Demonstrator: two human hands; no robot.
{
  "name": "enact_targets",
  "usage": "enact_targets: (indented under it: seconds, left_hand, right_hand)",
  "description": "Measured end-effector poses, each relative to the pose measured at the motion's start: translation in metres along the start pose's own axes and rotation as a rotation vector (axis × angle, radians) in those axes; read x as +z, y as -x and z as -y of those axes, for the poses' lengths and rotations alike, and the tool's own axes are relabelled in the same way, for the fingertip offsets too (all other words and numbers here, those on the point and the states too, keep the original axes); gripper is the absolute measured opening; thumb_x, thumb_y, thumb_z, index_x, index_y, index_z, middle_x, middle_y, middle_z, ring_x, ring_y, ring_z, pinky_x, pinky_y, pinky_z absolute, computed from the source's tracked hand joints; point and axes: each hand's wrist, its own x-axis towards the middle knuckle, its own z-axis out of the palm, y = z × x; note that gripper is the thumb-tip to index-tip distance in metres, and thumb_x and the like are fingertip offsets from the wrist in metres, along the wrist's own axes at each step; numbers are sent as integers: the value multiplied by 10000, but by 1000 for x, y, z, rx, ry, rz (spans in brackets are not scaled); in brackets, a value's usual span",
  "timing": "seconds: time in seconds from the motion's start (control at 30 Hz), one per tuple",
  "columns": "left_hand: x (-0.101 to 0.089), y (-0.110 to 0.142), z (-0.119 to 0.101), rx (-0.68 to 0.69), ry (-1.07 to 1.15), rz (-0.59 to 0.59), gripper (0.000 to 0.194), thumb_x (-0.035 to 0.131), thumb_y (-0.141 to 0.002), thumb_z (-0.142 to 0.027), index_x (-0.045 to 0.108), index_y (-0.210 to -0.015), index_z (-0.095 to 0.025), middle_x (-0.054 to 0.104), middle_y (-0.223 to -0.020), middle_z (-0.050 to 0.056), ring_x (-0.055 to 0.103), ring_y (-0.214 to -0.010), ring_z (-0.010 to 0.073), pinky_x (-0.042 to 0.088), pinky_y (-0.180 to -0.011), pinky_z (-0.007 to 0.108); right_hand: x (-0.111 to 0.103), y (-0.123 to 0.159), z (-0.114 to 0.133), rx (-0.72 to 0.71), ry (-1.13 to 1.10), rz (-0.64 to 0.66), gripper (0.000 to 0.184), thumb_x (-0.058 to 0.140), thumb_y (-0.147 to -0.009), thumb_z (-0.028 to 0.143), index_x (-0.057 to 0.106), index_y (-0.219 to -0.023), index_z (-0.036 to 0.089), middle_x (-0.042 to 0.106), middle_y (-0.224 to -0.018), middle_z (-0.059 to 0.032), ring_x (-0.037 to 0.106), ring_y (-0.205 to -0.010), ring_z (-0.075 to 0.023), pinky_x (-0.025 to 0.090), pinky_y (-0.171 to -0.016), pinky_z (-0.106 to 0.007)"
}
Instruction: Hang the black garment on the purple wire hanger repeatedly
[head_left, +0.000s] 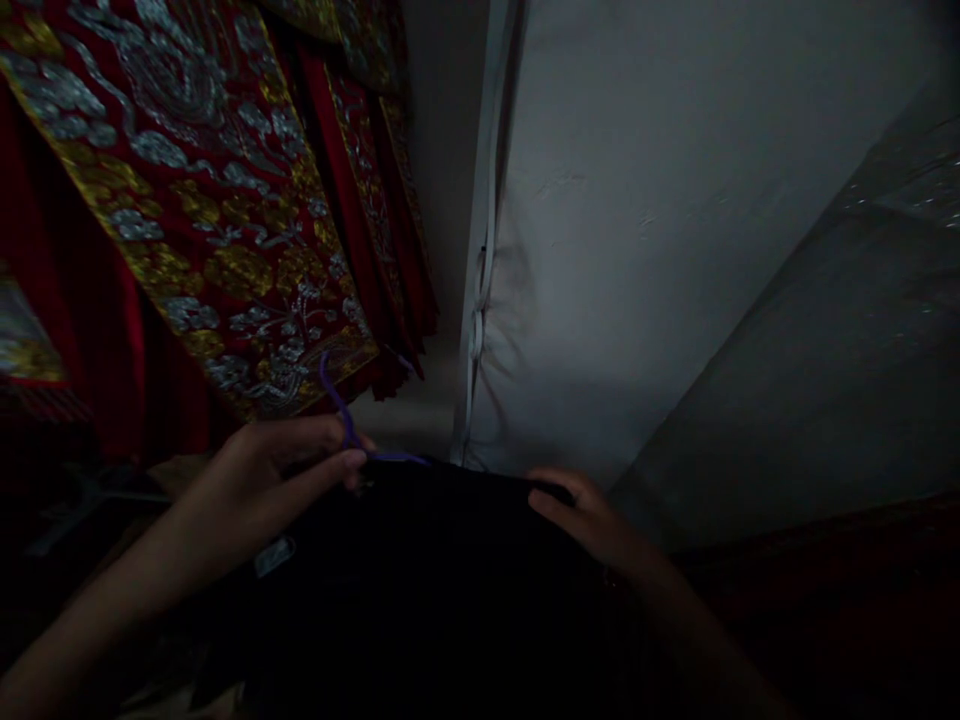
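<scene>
Head view: the left hand (289, 470) clamps the purple hanger (343, 410) between thumb and fingers, near the left end of the black cloth's (450, 590) top edge. The hanger's hook points up; one arm runs along that edge. The right hand (585, 515) is closed on the edge's right end. A white label (274, 556) sits below the left hand. Red embroidered hangings (232, 200) occupy the upper left, beside a pale wall (637, 250).

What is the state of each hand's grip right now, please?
Left hand: closed, pinching the purple hanger.
Right hand: closed on the edge of the black cloth.
</scene>
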Motion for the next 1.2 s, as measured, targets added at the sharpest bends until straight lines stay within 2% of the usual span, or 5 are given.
enact_targets:
  seconds: [0.2,0.37,0.73,0.93,1.2]
  left_hand:
    - [15,-19,28,27,50,-341,269,730,-846,-448,732,-1035,-257,754,-1049,54,716,-944,247,587,-880,377]
    - [29,-14,28,208,-79,-607,159,660,-915,-333,687,-1063,-283,626,-1140,46,617,-1076,237,505,-971,383]
    - [90,-33,61,118,-203,22,563,503,-998,-279,354,-1540,-310,655,-1051,37,669,-922,198,541,-839,343]
    - [116,-56,65,-57,-406,44,347,482,-1002,-343,600,-1272,-159,686,-1035,128,700,-889,278,536,-791,394]
    - [125,-38,60,48,-234,29,308,487,-1016,-444,657,-978,-190,692,-850,65,682,-774,227,491,-689,311]
  right_hand:
    - [-2,-19,8,223,-380,-348,530,844,-623,639,761,-950,230,758,-811,-37,694,-687,-214,558,-596,-322]
    - [-31,-76,39,120,-612,-572,562,938,-464,562,714,-847,217,740,-743,-22,708,-709,-241,584,-638,-362]
    - [-51,-125,61,-119,-660,-542,420,888,-620,519,688,-833,218,756,-807,-41,740,-866,-271,616,-785,-394]
    - [-50,-135,68,-152,-710,-510,426,896,-616,491,701,-867,207,772,-852,-33,747,-876,-256,613,-814,-374]
    - [-63,-117,41,-92,-726,-536,406,858,-685,495,697,-926,212,775,-861,-38,751,-886,-260,614,-819,-388]
